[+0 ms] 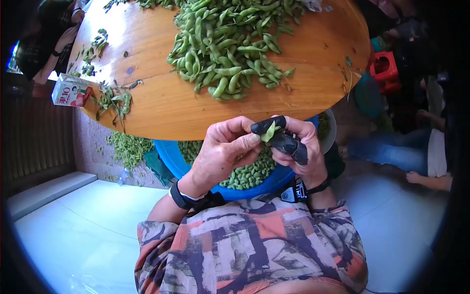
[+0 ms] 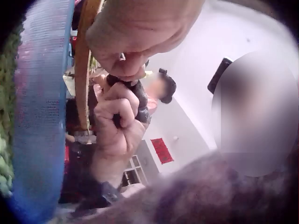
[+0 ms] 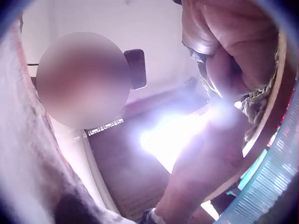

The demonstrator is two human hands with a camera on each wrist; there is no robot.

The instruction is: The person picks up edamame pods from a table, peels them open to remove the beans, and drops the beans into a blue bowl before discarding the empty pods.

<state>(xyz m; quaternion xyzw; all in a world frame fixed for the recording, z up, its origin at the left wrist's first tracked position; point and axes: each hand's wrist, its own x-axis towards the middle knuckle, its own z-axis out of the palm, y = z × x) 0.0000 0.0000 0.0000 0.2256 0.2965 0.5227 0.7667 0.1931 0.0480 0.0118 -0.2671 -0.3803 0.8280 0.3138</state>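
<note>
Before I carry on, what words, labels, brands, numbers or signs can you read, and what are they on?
"10": on the carton at the table's edge; its other characters are too small.
Red wall sign: too blurred.
Blue tub: small marks, unreadable.
Wrist device: white markings, too small.

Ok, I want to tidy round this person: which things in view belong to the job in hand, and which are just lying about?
Job in hand:
green pod, between left hand and right hand
black finger covers
pod pile on the table
shelled beans in the blue basin

Apparently just lying about:
printed carton
red plastic object
</note>
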